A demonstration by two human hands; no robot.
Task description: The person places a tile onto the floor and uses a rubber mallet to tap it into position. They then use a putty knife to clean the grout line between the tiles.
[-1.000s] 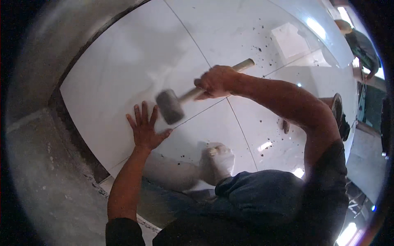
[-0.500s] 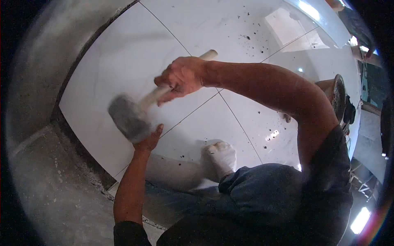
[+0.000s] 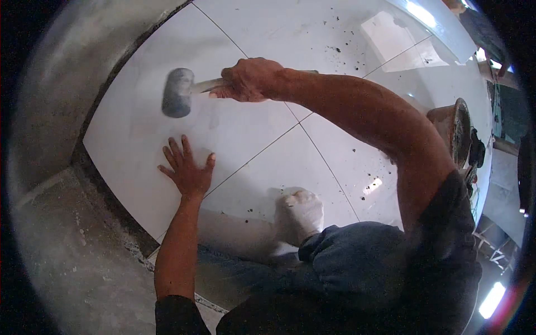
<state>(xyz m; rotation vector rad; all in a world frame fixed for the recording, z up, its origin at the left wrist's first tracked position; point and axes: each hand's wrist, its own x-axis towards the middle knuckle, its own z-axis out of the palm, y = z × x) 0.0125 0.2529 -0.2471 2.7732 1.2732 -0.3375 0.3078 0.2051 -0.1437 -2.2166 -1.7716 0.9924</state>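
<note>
My right hand (image 3: 252, 80) grips a rubber mallet (image 3: 178, 92) by its pale wooden handle. The mallet's dark grey head is over the large white floor tile (image 3: 128, 125) in the corner; whether it touches the surface I cannot tell. Below the head, my left hand (image 3: 188, 168) lies flat on the same tile with its fingers spread. Narrow joints separate this tile from its neighbours. The butt of the handle is mostly hidden behind my right wrist.
Rough grey walls (image 3: 47, 117) meet at the left, with a dark gap along the tile edge. Dark crumbs (image 3: 338, 50) are scattered over the tiles. A dirty bucket (image 3: 459, 131) stands at the right. My foot in a pale sock (image 3: 298, 215) rests on the tiles.
The mallet head has moved away from above my left hand, farther up the tile, and its handle is now nearly level. My left hand's spread fingers have come into sight.
</note>
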